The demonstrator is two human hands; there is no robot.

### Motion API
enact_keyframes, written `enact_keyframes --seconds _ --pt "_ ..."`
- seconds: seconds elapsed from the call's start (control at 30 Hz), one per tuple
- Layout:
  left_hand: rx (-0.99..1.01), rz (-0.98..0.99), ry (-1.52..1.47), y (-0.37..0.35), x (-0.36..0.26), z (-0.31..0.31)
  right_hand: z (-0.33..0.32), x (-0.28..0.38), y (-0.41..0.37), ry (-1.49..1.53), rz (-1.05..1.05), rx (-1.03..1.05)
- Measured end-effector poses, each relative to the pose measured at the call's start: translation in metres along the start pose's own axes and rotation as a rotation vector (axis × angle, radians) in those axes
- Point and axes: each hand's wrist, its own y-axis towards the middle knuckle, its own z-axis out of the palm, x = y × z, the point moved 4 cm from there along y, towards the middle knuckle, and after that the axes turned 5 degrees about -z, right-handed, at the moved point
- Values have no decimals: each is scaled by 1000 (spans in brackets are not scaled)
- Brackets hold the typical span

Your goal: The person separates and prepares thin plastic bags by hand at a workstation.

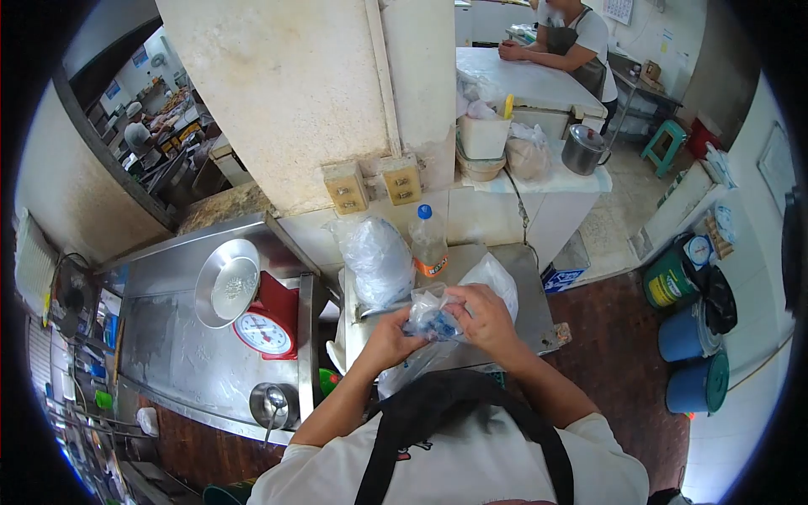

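Observation:
A small clear plastic bag with blue marks is held between my two hands, over the metal table. My left hand grips its lower left side, fingers closed. Above and to the right, my right hand pinches the gathered top of the bag. Just beyond my hands stands a large clear bag with whitish contents I cannot make out. A plastic bottle with a blue cap and orange label is upright beside it. Another white plastic bag lies behind my right hand.
To the left, a red scale with a metal pan stands on a steel counter. A metal bowl holds a spoon. Blue bins line the right wall. A person leans on a white freezer at the back.

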Motion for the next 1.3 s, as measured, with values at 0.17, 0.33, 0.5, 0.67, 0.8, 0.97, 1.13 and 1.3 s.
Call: enact_keyframes --seconds 0.17,0.33,0.5,0.67,0.8,0.97,1.13,1.3 --pt "-200 12 -17 1 4 -8 1 14 4 -2 -92 -20" --pt "-232 -14 -34 -3 -5 -6 -2 7 8 4 -20 -68" --pt "-284 -28 10 -1 -1 -1 3 22 14 -117 -226 46" --pt "-258 37 14 0 1 1 11 13 15 -115 -170 74" --pt "-138 6 136 -1 -1 0 15 3 10 -70 -88 155" --pt "-153 128 178 -5 -15 0 18 1 10 -33 -154 239" --pt "-141 100 167 1 9 1 0 17 19 -62 -204 -14" --pt "-102 56 91 5 19 5 16 7 10 35 13 117"
